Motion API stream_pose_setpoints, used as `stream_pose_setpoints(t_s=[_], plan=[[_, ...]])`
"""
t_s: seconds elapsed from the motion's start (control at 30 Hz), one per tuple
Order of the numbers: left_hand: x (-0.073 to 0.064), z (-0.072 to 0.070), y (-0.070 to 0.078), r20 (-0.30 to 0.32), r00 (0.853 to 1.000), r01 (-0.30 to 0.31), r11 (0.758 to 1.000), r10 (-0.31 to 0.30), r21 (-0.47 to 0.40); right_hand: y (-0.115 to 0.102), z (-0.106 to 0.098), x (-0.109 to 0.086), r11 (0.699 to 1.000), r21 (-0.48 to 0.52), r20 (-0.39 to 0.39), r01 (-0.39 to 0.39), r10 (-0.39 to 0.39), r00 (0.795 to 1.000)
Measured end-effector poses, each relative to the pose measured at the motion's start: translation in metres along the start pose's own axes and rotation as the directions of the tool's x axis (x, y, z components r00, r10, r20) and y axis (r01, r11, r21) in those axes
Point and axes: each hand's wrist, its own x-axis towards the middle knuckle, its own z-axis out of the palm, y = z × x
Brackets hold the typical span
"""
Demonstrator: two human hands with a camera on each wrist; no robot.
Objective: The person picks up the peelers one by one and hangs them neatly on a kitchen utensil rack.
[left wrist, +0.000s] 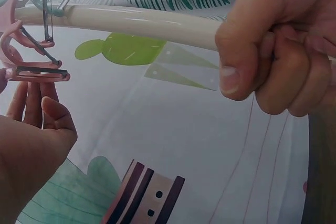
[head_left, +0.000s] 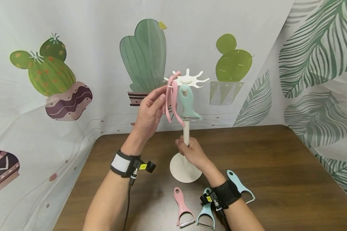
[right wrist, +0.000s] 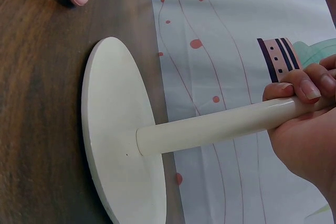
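A white stand (head_left: 186, 128) has a round base (right wrist: 121, 129) and a top rack (head_left: 188, 78) of spread arms. My right hand (head_left: 193, 152) grips its pole with curled fingers, and the base looks tilted in the right wrist view. Up at the rack's left side, my left hand (head_left: 150, 110) pinches a pink peeler (head_left: 167, 102) between thumb and fingers; the exact contact is partly hidden. Another pink peeler (head_left: 174, 99) hangs close beside it. A mint-green peeler (head_left: 186, 101) hangs at the front. In the left wrist view, peeler blades (left wrist: 42, 71) show above my left fingers.
On the brown table (head_left: 263, 154) lie a pink peeler (head_left: 180, 202), a blue peeler (head_left: 206, 210) partly behind the right wristband, and another blue peeler (head_left: 237, 183) further right. A cactus-print cloth (head_left: 104, 80) hangs behind. Cables trail from both wristbands.
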Motion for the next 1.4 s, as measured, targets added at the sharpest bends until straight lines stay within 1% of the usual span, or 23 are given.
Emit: stream_pose_setpoints(t_s=[0.2, 0.43, 0.53, 0.7, 0.77, 0.9, 1.03, 1.2, 1.3, 1.4], plan=[[-0.006, -0.004, -0.005, -0.001, 1.0, 0.002, 1.0, -0.002, -0.018, 0.001, -0.001, 0.0, 1.0, -0.004, 0.002, -0.002, 0.002, 1.0], [-0.013, -0.01, -0.011, 0.009, 1.0, 0.013, 1.0, -0.013, -0.027, 0.001, -0.001, 0.001, 1.0, -0.011, 0.001, 0.015, -0.015, 1.0], [-0.017, -0.014, -0.014, -0.002, 0.999, 0.035, 0.999, -0.035, -0.025, 0.0, -0.001, 0.001, 1.0, -0.009, -0.002, 0.016, -0.016, 1.0], [-0.028, -0.02, -0.025, -0.027, 0.996, 0.086, 0.996, -0.086, -0.017, 0.0, -0.001, 0.0, 1.0, -0.01, -0.003, -0.007, 0.007, 1.0], [-0.032, -0.022, -0.029, -0.034, 0.994, 0.104, 0.995, -0.104, -0.014, 0.0, -0.002, 0.0, 1.0, -0.013, -0.004, -0.015, 0.014, 1.0], [-0.042, -0.021, -0.041, -0.026, 0.991, 0.131, 0.991, -0.132, -0.011, 0.0, -0.001, 0.001, 1.0, -0.01, -0.006, -0.018, 0.018, 1.0], [-0.051, -0.018, -0.054, 0.012, 0.988, 0.153, 0.988, -0.154, 0.022, 0.0, -0.001, 0.001, 1.0, -0.008, -0.006, -0.018, 0.017, 1.0], [-0.06, -0.009, -0.068, 0.077, 0.979, 0.182, 0.981, -0.187, 0.069, 0.001, -0.002, 0.001, 1.0, 0.002, -0.002, -0.011, 0.011, 1.0], [-0.062, -0.001, -0.073, 0.102, 0.974, 0.194, 0.978, -0.202, 0.083, 0.001, -0.002, 0.001, 1.0, 0.004, -0.005, -0.012, 0.012, 1.0], [-0.06, 0.006, -0.076, 0.145, 0.97, 0.18, 0.978, -0.194, 0.103, 0.001, -0.002, 0.001, 1.0, 0.005, -0.012, -0.012, 0.012, 1.0]])
